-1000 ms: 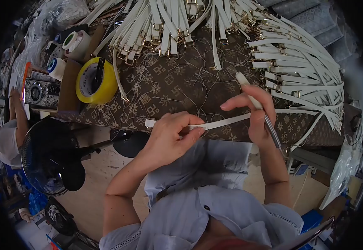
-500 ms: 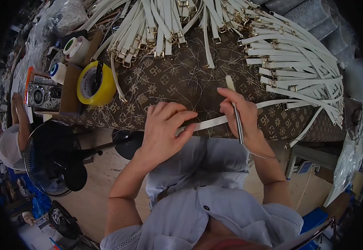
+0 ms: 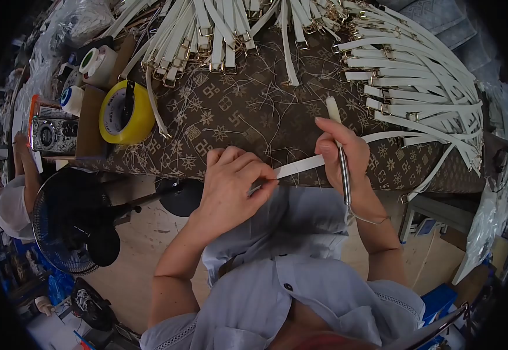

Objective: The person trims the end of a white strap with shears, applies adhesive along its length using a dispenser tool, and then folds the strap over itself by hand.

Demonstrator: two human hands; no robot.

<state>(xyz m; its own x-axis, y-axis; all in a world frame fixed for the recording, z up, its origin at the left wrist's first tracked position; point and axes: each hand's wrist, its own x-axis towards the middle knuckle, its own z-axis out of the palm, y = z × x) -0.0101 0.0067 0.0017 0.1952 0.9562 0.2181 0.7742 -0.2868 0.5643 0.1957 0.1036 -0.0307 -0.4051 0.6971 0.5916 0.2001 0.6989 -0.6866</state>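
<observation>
My left hand (image 3: 233,186) pinches the end of a narrow white strap (image 3: 300,167) between thumb and fingers at the near edge of the patterned cloth. From there the strap runs right, passing beside or under my right hand (image 3: 352,153); whether those fingers also touch it is hidden. Closed in my right hand is a slim tool (image 3: 345,178) with a pale tip pointing away from me and a metal shaft. A thin, bent wire-like end of the tool reaches down over my wrist. Loose threads (image 3: 271,122) lie on the cloth ahead of both hands.
White buckled straps (image 3: 417,87) are heaped to the right, with more buckled straps (image 3: 207,41) at the back. Yellow tape (image 3: 143,116) stands left beside a cardboard box (image 3: 93,119). A black fan (image 3: 67,221) and a seated person (image 3: 14,198) are at the left.
The left thumb and fingers have closed together on the strap's end. My right hand and its tool have shifted slightly right. The whole view has moved a little.
</observation>
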